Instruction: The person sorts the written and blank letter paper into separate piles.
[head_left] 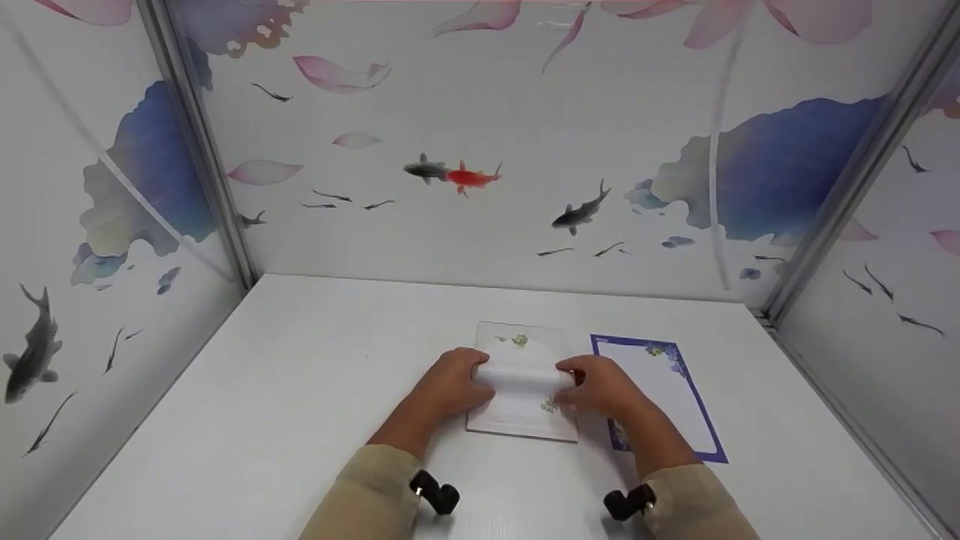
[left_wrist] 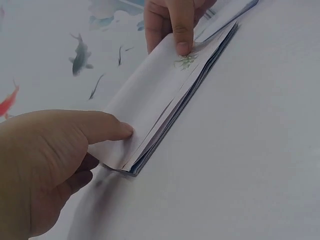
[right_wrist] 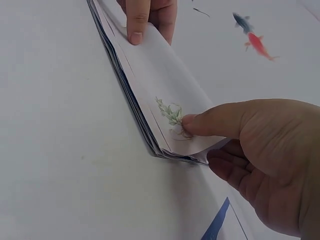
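Note:
A stack of paper sheets (head_left: 523, 429) with small floral prints lies on the white table. Its top paper (left_wrist: 142, 92) bulges upward in a rounded ridge across the middle. My left hand (head_left: 452, 381) pinches the left side of this paper, thumb on the near face and fingers behind. On the opposite side, my right hand (head_left: 598, 386) pinches the paper in the same way, its thumb beside a green plant print (right_wrist: 171, 112). Layered dark edges of the stack (right_wrist: 131, 95) show along the near side in both wrist views. Some fingertips are hidden behind the paper.
A sheet with a blue border (head_left: 660, 386) lies flat to the right of the stack, partly covered by my right forearm. White panels (head_left: 480, 247) printed with fish and petals enclose the table (head_left: 315, 352) at the back and both sides.

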